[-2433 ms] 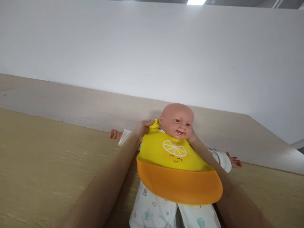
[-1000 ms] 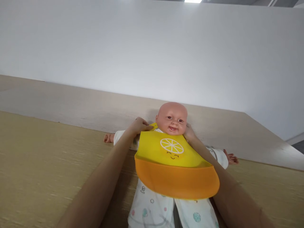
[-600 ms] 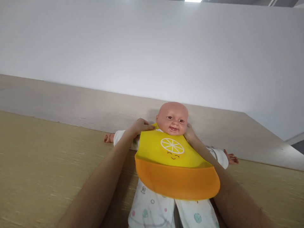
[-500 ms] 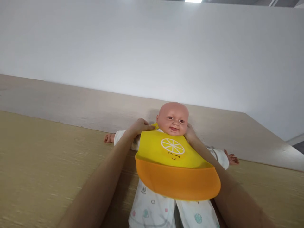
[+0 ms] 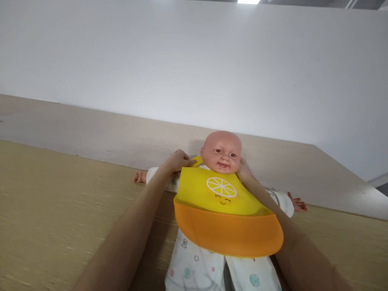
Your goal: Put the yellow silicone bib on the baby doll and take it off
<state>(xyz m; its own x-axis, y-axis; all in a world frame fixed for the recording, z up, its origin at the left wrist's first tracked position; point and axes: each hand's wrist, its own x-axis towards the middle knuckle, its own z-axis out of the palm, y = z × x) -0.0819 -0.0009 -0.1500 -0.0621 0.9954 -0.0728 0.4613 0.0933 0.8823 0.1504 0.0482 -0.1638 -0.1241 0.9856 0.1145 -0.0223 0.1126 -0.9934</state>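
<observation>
A baby doll [image 5: 222,147] in white printed clothes lies on its back with both arms spread. Over its chest is a yellow bib [image 5: 194,186] with a lemon-slice print and an orange catch pocket [image 5: 227,232]. My left hand [image 5: 179,161] is closed, pinching the bib's yellow neck strap [image 5: 197,161] beside the doll's neck. On the other side, my right hand [image 5: 244,169] reaches behind the doll's neck, close to the bib's other edge. Its fingers are mostly hidden by the doll's head, so what it grips does not show.
The doll lies on a tan wooden surface [image 5: 60,202]. Behind its head runs a paler wooden strip [image 5: 121,129], which meets a white wall [image 5: 182,60]. The doll's sleeved arms [image 5: 283,202] stretch out past my forearms.
My left hand has shifted slightly, and more of the yellow strap now shows between its fingers and the doll's neck. The right hand looks nearly unchanged.
</observation>
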